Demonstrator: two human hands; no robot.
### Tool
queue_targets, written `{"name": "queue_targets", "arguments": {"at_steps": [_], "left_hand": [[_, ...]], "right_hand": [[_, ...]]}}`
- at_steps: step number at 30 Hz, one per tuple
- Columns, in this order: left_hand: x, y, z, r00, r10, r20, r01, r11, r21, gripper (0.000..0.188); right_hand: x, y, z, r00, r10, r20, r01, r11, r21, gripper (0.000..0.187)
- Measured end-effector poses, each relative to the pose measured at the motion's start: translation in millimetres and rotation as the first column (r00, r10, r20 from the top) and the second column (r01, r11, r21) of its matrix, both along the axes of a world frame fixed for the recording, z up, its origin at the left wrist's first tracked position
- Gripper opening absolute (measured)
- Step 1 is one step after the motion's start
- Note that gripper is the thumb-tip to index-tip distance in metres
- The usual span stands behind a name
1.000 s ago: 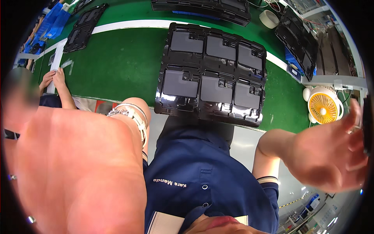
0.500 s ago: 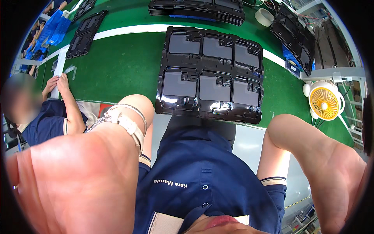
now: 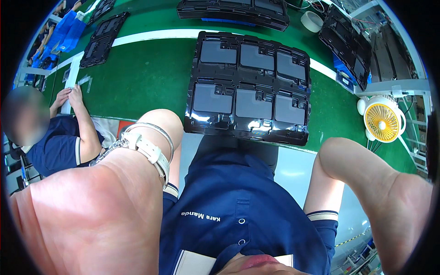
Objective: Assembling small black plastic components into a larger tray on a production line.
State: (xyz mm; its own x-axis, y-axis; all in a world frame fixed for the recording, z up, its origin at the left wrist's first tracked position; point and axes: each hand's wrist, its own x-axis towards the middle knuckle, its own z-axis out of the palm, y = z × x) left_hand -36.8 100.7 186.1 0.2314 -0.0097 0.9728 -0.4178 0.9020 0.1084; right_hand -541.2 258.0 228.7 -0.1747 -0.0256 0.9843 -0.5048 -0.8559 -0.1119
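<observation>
- My left hand (image 3: 91, 220) is raised at 8 o'clock, a white strap (image 3: 145, 150) around its wrist.
- My right hand (image 3: 408, 211) is at 4 o'clock, cut off by the view's edge.
- They stand wide apart; I cannot tell whether the out-of-view fingers grip anything.
- The black six-pocket tray (image 3: 250, 78) lies on the green counter (image 3: 146, 68) at 12 o'clock.
- Fan (image 3: 384, 123): 3 o'clock.

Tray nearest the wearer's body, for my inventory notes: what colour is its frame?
The tray frame is glossy black, showing best in the head view.
</observation>
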Motion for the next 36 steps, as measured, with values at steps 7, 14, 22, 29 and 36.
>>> {"name": "queue_targets", "arguments": {"at_steps": [7,14,22,29,36], "left_hand": [[-4.0,10.4,5.6,1.0,-0.025,0.006,0.025,1.0,-0.012,0.077],[-17.6,3.9,7.3,0.998,-0.06,-0.001,0.06,0.998,-0.02,0.077],[-27.2,6.5,7.1,0.997,-0.083,0.007,0.083,0.996,-0.014,0.078],[-19.4,8.0,8.2,0.996,-0.091,-0.012,0.09,0.996,-0.025,0.078],[-22.8,9.2,11.7,0.997,-0.075,0.011,0.075,0.997,-0.035,0.078]], "right_hand": [[77.2,-36.4,-6.4,1.0,-0.018,0.004,0.018,1.0,-0.009,0.028],[149.8,-77.7,-8.6,0.999,-0.046,-0.006,0.046,0.999,-0.014,0.028],[140.2,-64.2,-10.5,0.998,-0.061,0.0,0.061,0.998,-0.005,0.028],[185.6,-80.1,-6.7,0.998,-0.062,-0.022,0.062,0.998,-0.012,0.028],[155.2,-58.3,-7.1,0.999,-0.039,-0.001,0.039,0.999,-0.019,0.028]]}}
